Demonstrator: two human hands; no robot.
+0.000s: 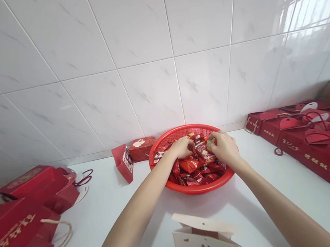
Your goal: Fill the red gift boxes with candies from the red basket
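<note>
A round red plastic basket (201,188) holds a heap of red-wrapped sweets (189,164) and stands near the wall. My left hand (182,147) reaches in over the heap from the left. Its fingers are curled, and what they hold, if anything, is hidden. At the basket's right side, my right hand (224,147) is closed on a small gold-coloured wrapped sweet (210,143). Between the hands lies a dark red packet (203,151). In front of the basket, a cream gift box (197,239) with red print stands with its top flaps raised.
Red gift boxes with cord handles crowd the left (18,225), and more red boxes (304,154) line the right side. Behind the basket's left edge sit a small red box (141,149) and a red folded carton (124,163). White tiled wall (149,93) closes off the back.
</note>
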